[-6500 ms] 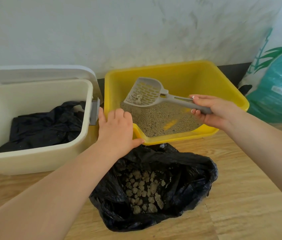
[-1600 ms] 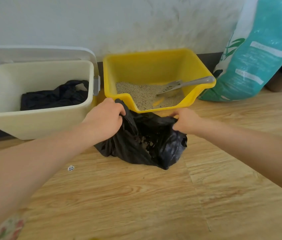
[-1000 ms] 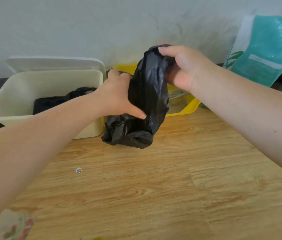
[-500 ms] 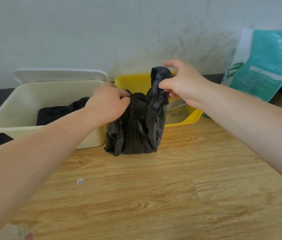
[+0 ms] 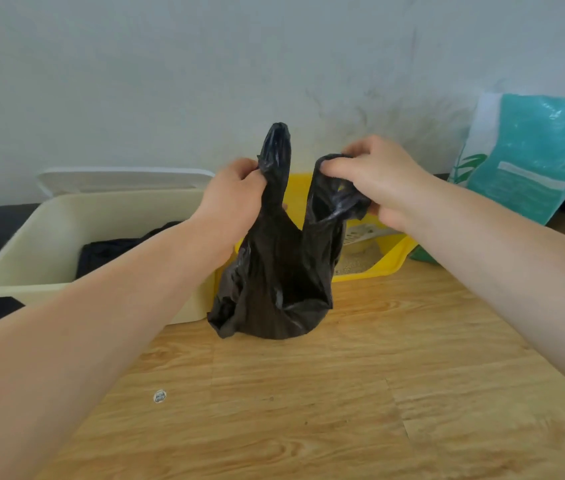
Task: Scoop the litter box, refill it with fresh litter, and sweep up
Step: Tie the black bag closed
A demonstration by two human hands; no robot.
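Black bag (image 5: 274,285): its bottom rests on the wooden floor (image 5: 343,393), in front of the yellow litter box (image 5: 390,259).
My left hand (image 5: 236,199): fingers curled round one gathered ear of the bag.
My right hand (image 5: 374,178): fingers pinch the other ear.
Cream bin (image 5: 66,244): left, lid open, dark liner inside.
Teal litter sack (image 5: 530,161): right, leaning on the wall.
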